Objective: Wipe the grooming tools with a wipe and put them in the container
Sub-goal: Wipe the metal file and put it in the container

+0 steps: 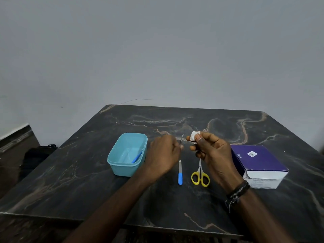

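Observation:
My left hand [164, 153] pinches a thin metal grooming tool [181, 140] whose tip sticks up above the fingers. A little to its right, my right hand [212, 149] pinches a small white wipe [194, 135] between thumb and fingers, just apart from the tool. On the dark marble table [87, 181] below the hands lie a nail file with a blue handle [180, 172] and small scissors with yellow handles [200, 176]. A light blue container [122, 168] stands open at the left, with a blue-handled tool [137, 156] inside.
A purple and white box [259, 163] sits at the right of the table, close to my right wrist. A dark bag [35, 156] lies on the floor beyond the table's left edge. A grey wall rises behind the table.

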{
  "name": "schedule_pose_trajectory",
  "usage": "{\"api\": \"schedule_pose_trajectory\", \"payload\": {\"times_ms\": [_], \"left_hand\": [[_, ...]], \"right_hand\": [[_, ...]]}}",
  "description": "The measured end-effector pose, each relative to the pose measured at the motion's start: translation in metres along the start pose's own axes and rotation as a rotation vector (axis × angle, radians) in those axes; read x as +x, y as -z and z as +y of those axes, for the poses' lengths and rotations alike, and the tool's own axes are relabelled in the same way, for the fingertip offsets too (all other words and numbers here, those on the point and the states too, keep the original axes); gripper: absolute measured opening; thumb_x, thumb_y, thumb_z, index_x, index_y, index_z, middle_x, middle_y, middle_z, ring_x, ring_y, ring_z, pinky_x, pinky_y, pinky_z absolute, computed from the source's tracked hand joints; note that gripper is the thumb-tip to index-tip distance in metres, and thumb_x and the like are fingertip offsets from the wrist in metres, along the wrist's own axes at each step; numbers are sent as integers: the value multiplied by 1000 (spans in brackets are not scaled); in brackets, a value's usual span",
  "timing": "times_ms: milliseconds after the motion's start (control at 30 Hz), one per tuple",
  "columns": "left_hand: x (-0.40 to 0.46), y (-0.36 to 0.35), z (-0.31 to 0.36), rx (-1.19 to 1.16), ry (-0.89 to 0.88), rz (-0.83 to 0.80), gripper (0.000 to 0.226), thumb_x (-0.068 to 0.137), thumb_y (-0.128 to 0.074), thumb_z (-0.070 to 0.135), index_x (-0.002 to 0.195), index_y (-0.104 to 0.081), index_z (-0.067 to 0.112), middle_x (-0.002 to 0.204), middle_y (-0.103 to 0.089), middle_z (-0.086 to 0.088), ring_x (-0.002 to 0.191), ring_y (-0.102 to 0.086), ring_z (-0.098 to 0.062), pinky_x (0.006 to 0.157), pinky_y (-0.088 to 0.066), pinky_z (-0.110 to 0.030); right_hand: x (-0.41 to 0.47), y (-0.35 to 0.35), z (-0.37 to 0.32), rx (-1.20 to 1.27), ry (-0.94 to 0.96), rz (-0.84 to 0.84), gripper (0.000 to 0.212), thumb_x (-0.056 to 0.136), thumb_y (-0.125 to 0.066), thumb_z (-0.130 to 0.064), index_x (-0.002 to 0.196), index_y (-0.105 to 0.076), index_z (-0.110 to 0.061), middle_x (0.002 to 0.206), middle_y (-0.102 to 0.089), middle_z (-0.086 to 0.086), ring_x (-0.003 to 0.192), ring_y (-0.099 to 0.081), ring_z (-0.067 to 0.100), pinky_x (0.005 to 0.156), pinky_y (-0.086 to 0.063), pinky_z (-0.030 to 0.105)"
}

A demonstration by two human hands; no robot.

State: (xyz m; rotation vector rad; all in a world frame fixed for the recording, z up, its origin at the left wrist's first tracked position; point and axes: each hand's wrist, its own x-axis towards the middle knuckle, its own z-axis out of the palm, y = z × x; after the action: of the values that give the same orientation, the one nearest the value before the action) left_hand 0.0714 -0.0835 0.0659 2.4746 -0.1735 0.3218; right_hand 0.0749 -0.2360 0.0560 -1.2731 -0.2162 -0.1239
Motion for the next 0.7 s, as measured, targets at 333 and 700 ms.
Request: {"api": "schedule_pose_trajectory", "payload": {"times_ms": [333,700], "left_hand": [[4,-26,-5,-878,-43,69,13,89,-66,13,99,-58,15,83,-70,-14,56,-69,-33,51,-57,-36],[-4,-28,-12,-903,-80,60,24,82,-73,4,98,-62,19,76,-67,1,60,-70,-26,55,-57,-27]], "right_hand": [[3,4,7,-73,16,141,12,88,-64,-11,97,-71,-13,86,-75,5,72,-69,12,60,-47,26],[4,4,10,-135,0,100,14,87,-65,-12,99,-71,-11,86,-74,5,76,-67,14,63,-48,27]]}}
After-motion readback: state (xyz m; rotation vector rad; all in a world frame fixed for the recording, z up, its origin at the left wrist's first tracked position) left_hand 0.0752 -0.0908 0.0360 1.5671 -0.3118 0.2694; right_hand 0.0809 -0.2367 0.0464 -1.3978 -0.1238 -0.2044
